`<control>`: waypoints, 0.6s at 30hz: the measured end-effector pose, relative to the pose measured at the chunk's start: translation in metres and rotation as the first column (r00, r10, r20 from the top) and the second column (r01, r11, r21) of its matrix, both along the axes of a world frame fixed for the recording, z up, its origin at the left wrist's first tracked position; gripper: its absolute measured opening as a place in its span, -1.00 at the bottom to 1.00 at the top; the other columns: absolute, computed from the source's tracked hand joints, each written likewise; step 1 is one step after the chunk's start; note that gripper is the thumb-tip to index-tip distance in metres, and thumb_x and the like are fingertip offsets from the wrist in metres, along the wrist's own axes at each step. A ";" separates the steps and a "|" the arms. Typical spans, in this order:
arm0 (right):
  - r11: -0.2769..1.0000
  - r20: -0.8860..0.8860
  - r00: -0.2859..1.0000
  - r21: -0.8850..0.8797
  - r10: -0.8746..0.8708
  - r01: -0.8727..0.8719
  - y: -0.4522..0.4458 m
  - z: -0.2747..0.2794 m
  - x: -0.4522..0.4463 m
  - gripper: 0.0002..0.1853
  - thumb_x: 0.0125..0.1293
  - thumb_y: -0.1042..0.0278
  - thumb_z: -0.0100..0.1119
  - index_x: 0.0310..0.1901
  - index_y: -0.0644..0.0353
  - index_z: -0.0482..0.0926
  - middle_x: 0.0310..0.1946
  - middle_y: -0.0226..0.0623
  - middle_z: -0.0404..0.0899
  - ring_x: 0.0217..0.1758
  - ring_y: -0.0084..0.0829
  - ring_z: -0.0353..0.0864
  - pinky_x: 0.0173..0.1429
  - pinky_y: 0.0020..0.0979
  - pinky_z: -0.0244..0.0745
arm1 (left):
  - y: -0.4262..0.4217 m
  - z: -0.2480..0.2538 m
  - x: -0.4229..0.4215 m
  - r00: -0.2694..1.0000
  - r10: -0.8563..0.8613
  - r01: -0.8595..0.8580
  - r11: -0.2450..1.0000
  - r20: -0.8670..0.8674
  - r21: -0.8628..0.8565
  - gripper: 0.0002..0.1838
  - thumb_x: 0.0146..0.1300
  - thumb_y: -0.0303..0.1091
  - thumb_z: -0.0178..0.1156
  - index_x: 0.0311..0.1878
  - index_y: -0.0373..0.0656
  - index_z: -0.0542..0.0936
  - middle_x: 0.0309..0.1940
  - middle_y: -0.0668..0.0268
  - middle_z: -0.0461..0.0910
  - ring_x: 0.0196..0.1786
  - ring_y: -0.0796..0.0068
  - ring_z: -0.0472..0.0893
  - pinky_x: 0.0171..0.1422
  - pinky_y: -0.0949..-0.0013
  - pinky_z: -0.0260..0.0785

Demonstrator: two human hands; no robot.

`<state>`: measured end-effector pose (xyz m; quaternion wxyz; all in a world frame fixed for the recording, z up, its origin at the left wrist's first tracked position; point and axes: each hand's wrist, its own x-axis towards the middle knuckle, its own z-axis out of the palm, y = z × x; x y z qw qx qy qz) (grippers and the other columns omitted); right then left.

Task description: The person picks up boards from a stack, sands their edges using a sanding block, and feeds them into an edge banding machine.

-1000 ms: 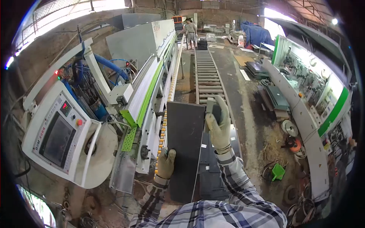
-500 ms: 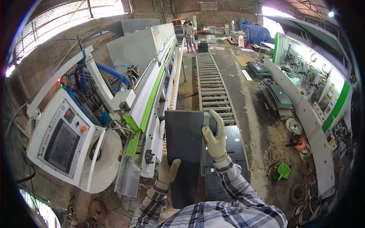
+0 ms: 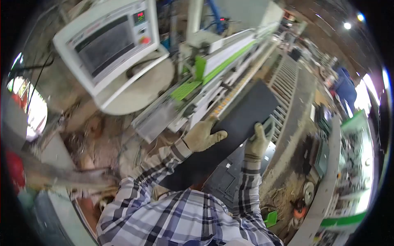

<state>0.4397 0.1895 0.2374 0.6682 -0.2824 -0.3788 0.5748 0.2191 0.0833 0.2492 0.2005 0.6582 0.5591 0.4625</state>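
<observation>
A long dark grey board [image 3: 246, 115] is held at a slant in front of my body, its lower end close to my plaid shirt. My left hand [image 3: 202, 136], in a pale work glove, grips the board's left edge with the thumb over its face. At the opposite edge, my gloved right hand [image 3: 257, 144] is closed around a small grey block [image 3: 269, 125], with the thumb pointing up. The block sits beside the board's edge; motion blur hides whether they touch. Below the board lie dark flat panels [image 3: 225, 177] with small white labels.
On the left stands a machine control console [image 3: 111, 41] with a screen. A long machine with a green strip [image 3: 230, 61] runs away from me, alongside a roller conveyor [image 3: 285, 78]. Stacked panels [image 3: 320, 153] and a green dustpan [image 3: 271, 219] lie to the right.
My view has turned left and tilted, so the console looks nearer. The board has gone from nearly upright to slanted in the view. Both hands keep hold; the block remains in my right hand.
</observation>
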 end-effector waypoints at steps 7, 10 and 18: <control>0.982 0.007 0.985 -0.075 0.175 -0.174 0.029 -0.033 -0.037 -0.39 0.48 0.43 0.34 0.51 0.13 0.39 0.10 -0.30 0.65 0.04 -0.44 0.67 0.03 -0.38 0.67 | -0.111 -0.068 -0.033 0.912 -0.024 0.191 0.909 0.410 -0.370 -0.19 0.33 0.12 0.42 0.33 -0.46 0.51 0.23 -0.27 0.55 0.31 -0.14 0.59 0.43 0.06 0.43; 0.973 0.210 0.955 -0.145 0.208 -0.180 0.032 -0.077 -0.057 -0.38 0.50 0.48 0.31 0.53 0.12 0.34 -0.01 -0.29 0.68 -0.14 -0.42 0.73 -0.15 -0.45 0.70 | -0.126 -0.049 -0.058 0.993 0.028 0.026 0.893 0.114 -0.448 -0.30 0.29 -0.12 0.42 0.36 -0.43 0.52 0.23 -0.22 0.58 0.33 -0.14 0.60 0.42 0.04 0.46; 0.904 0.024 0.965 -0.357 0.260 -0.234 -0.009 -0.145 -0.032 -0.39 0.46 0.47 0.37 0.47 0.17 0.36 -0.01 -0.23 0.66 -0.16 -0.31 0.77 -0.18 -0.26 0.81 | -0.174 -0.106 -0.113 0.768 0.120 -0.302 0.934 -0.629 -0.190 -0.32 0.30 -0.41 0.20 0.54 -0.20 0.44 0.43 0.01 0.55 0.46 0.05 0.54 0.61 0.05 0.33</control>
